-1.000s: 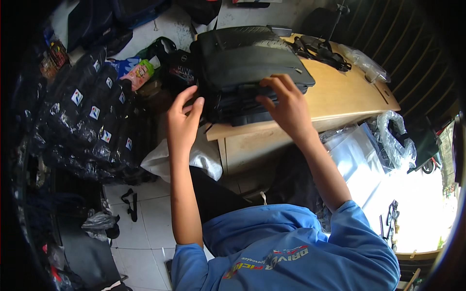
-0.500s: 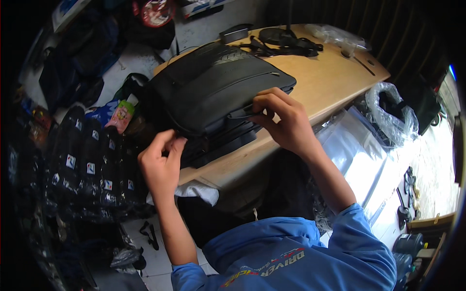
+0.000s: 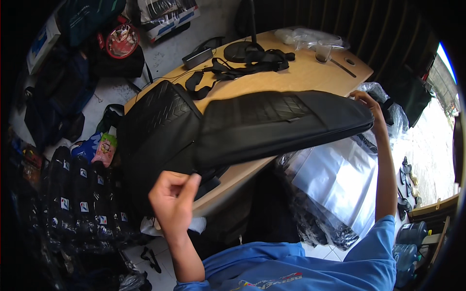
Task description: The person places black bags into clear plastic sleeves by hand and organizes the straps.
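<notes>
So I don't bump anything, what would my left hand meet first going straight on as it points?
Likely the black bag on the table; whether your left hand touches it is unclear.

Blue water jugs (image 3: 411,234), clear cup (image 3: 323,53)

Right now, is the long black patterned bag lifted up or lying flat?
Lifted at one end: the right hand holds the long black bag out past the edge of the light wooden table. The other end: cannot tell.
</notes>
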A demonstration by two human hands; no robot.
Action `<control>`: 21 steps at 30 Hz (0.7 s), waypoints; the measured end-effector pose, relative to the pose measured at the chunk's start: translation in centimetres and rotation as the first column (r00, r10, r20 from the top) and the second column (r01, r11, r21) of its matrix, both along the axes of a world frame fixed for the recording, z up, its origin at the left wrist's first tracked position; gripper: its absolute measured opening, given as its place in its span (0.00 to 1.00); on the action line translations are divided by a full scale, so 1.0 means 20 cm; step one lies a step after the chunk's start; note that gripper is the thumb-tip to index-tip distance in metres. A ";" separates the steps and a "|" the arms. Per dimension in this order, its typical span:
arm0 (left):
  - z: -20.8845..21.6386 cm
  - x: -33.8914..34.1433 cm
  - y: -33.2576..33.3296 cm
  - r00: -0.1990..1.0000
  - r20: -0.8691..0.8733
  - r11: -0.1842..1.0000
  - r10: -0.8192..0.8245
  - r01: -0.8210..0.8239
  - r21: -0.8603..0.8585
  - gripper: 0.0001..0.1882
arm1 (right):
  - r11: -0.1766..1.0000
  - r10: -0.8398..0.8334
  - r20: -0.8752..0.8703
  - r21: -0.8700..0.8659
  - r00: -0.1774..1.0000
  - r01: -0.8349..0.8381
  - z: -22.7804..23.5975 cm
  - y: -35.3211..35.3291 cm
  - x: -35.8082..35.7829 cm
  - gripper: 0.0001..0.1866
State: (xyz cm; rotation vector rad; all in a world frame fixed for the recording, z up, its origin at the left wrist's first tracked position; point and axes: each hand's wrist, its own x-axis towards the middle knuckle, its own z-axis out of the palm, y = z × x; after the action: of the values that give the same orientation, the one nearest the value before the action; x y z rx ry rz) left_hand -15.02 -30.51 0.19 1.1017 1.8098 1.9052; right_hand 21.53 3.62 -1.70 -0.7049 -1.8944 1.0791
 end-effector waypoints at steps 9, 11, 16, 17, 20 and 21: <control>-0.36 0.32 0.24 0.904 -0.365 0.957 -0.225 0.135 -0.256 0.08 | 0.974 -0.158 0.594 0.223 0.789 0.027 -0.09 0.52 0.01 0.14; -0.44 0.33 0.27 0.914 -0.333 0.952 -0.232 0.143 -0.271 0.08 | 0.968 -0.188 0.602 0.246 0.776 0.044 -0.15 0.60 0.00 0.13; -0.46 0.29 0.29 0.913 -0.321 0.936 -0.250 0.143 -0.323 0.11 | 0.900 -0.293 0.661 0.434 0.691 -0.034 -0.07 0.65 -0.18 0.15; -0.44 0.30 0.29 0.915 -0.307 0.930 -0.263 0.157 -0.331 0.16 | 0.761 -0.416 0.631 0.635 0.655 -0.130 -0.01 0.62 -0.25 0.15; -0.44 0.33 0.23 0.917 -0.324 0.917 -0.232 0.096 -0.387 0.30 | 0.817 -0.271 0.411 0.577 0.871 -0.018 0.08 0.42 -0.69 0.15; -0.42 0.33 0.20 0.892 -0.368 0.903 -0.262 0.091 -0.421 0.37 | 0.793 -0.156 0.332 0.603 0.930 -0.083 0.07 0.39 -0.86 0.15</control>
State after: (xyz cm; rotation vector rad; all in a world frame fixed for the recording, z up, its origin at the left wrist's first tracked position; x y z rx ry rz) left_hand -8.41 -26.56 -8.26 1.5401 2.0951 1.1792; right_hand 4.33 11.37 -0.32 -0.5787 -2.3619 0.2511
